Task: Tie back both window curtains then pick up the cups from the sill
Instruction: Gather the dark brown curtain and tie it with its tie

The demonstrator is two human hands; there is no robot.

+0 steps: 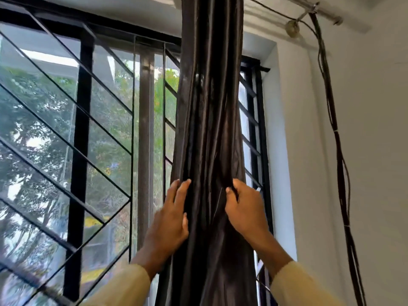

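Note:
A dark brown satin curtain [209,107] hangs gathered into a narrow bunch in front of the right part of the window. My left hand [171,219] lies flat against the bunch's left side, fingers stretched upward and apart. My right hand [245,208] grips folds on the bunch's right side, its fingertips tucked into the fabric. Both hands are at the same height, on either side of the bunch. The sill and the cups are out of view, and no second curtain shows.
Behind the curtain is a black window frame [80,138] with a diagonal metal grille and mesh, trees beyond. A white wall [375,151] stands at the right, with dark cables [340,173] hanging down it from the curtain rod bracket [309,9].

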